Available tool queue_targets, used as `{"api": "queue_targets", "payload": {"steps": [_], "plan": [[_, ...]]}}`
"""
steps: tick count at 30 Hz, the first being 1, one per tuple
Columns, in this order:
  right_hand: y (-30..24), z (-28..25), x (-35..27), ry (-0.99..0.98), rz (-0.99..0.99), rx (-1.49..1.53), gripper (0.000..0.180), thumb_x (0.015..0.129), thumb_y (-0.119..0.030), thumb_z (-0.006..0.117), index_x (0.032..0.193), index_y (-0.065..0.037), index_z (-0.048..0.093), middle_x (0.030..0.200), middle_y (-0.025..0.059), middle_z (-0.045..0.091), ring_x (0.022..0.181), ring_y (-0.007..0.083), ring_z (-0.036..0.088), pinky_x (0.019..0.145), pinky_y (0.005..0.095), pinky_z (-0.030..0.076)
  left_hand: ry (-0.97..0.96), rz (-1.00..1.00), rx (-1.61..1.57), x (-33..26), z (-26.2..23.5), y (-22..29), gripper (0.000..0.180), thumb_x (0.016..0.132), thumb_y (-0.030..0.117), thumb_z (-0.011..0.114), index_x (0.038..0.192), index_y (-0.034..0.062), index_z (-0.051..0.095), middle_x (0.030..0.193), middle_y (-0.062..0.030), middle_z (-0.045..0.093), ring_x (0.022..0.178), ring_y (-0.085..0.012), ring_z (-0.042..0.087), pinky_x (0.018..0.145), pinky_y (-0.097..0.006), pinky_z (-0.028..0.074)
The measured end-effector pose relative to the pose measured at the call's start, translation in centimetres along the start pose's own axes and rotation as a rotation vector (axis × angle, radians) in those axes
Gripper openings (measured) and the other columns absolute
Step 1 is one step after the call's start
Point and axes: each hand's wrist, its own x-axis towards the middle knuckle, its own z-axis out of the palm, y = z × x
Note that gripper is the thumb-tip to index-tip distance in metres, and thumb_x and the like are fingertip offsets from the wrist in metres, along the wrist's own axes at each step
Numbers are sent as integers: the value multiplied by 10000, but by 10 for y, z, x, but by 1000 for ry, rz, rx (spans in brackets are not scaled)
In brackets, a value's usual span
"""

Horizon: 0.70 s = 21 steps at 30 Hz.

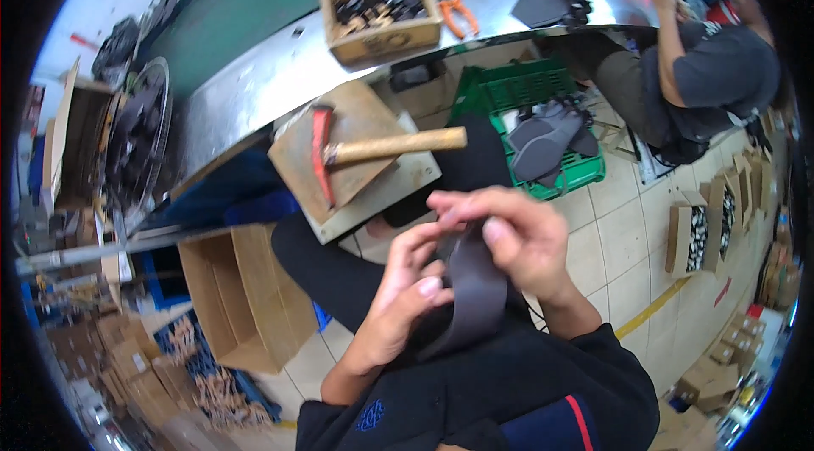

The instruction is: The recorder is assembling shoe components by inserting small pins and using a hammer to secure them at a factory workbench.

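Observation:
A dark grey, bendable shoe sole (481, 292) is held upright and curved in front of my chest. My right hand (519, 239) grips its upper end, thumb on the near face and fingers over the top. Around its left edge, my left hand (400, 303) is closed with bent fingers; the fingers hide part of the sole. Beyond my hands, a hammer (394, 147) with a red head and wooden handle lies on a worn brown board (292, 167) over a pale slab.
A wooden box (381, 51) of small dark and tan parts and orange-handled pliers (459, 17) sit on the metal-edged bench (246, 78). Grey soles fill a green crate (581, 171). A co-worker (712, 69) sits at right. An open carton (242, 298) stands at left.

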Motion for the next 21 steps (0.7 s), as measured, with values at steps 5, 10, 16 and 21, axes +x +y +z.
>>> {"api": "queue_targets", "payload": {"steps": [5,10,16,21], "plan": [[65,-137,7,412,6,-248,240,1055,-112,468,1233,5,578,1135,110,683,1106,180,620,1013,313,450,76,22,216,17,-17,-21,588,977,337,530,1455,67,320,1468,-232,429,1225,-306,538,1021,-439,460],[169,-313,-14,659,56,-738,207,1009,-68,485,1191,-50,583,1193,144,653,1190,246,592,1061,386,411,-27,-56,300,50,-17,-29,467,1036,218,479,1448,67,321,1471,-208,420,1269,-300,529,1043,-401,430],[150,-308,106,732,-227,-1437,251,909,-167,611,1141,-72,628,1289,151,586,1234,336,514,1036,522,355,55,-36,432,63,-10,-17,426,1038,207,474,1411,38,361,1449,-187,458,1271,-277,535,1050,-373,422],[98,-340,246,989,-166,-1366,324,900,-243,627,1158,-47,636,1254,133,580,1206,322,506,980,560,359,11,-64,447,78,3,-12,380,1047,188,477,1377,10,415,1446,-169,479,1275,-260,535,1081,-370,405]]}}
